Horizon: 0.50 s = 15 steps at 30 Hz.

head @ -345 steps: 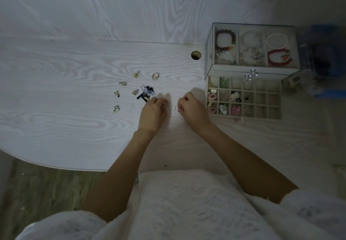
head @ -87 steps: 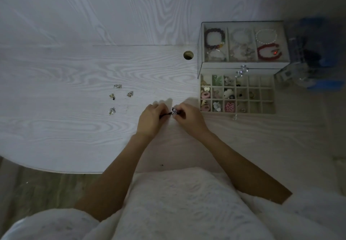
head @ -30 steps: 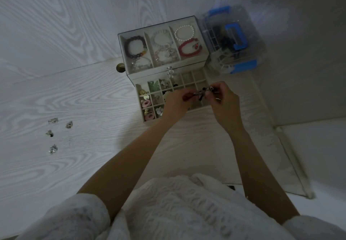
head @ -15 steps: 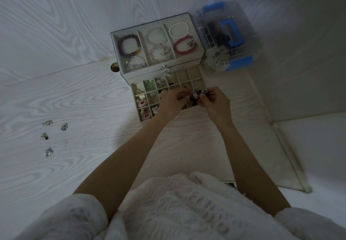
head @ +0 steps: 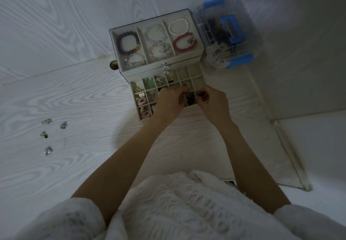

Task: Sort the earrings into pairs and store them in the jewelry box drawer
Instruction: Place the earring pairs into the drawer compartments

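Moved since a moment ago: both hands, slightly lower over the front of the drawer, with the dark earring between them nearer the compartments. Unchanged on the far left of the table [head: 74, 93]: four small silvery earrings [head: 47, 135], lying loose, well apart from the box. Further right, a round brass-coloured hole [head: 113, 65] in the tabletop, just beside the jewelry box [head: 187, 60]. On top of the box, three compartments under a clear lid, holding bead bracelets [head: 184, 42] in dark red, pale, white and bright red. Below, pulled out toward the person, the drawer [head: 133, 90] with its grid of small cells; pink rings, a heart shape and a green piece in the left cells, bare cells at the upper right. Over the drawer's middle, the left hand [head: 169, 103], fingers curled, fingertips pinching one end of the dark earring [head: 192, 97]. Just beside it, the right hand [head: 213, 103], fingers likewise curled, pinching the other end where a small silvery part shows. Held just above the front right cells; which cell, cannot tell. Right of the box, touching or nearly so, a clear plastic case [head: 226, 33] with blue handle and latches. At the bottom, white textured sleeves and lap.
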### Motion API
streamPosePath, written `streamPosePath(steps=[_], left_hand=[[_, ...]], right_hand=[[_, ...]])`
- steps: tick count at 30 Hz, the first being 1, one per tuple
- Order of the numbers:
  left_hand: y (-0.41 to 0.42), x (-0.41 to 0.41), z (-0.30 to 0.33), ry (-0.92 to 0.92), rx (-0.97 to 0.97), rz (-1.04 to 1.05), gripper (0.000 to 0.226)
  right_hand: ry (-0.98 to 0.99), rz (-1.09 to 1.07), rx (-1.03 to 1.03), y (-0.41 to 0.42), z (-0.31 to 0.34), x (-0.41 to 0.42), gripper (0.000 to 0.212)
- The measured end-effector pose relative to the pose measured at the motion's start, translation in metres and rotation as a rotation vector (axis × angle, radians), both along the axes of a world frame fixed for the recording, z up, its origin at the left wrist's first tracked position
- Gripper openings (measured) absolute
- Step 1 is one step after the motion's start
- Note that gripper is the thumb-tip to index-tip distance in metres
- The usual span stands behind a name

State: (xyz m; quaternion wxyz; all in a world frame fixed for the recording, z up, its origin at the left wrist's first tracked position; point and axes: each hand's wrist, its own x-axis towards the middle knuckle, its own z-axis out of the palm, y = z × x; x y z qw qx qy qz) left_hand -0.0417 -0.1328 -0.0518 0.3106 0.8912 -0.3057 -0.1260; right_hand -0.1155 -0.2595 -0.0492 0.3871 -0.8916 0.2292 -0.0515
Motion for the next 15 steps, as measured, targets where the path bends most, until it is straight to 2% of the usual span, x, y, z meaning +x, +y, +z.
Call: streamPosePath(steps=[2,5,8,12,15], left_hand=[[0.008,-0.003,-0.003,-0.133,0.07,-0.043,0.021],[0.017,-0.011,-0.011,-0.29,0.187,-0.107,0.019],[0.019,-0.017,-0.016,-0.33,0.194,-0.126,0.021],[0.021,-0.019,-0.015,-0.323,0.191,-0.118,0.023],[0.022,-0.017,-0.014,-0.342,0.193,-0.129,0.023]], right_hand=[[0.02,0.027,-0.065,0.0,-0.004,0.006,0.014],[0.073,0.09,-0.127,0.001,-0.006,0.008,0.019],[0.089,0.115,-0.12,0.001,-0.005,0.003,0.021],[0.009,-0.023,0.007,0.0,0.005,-0.004,0.013],[0.017,-0.009,0.065,0.001,0.004,0.0,0.013]])
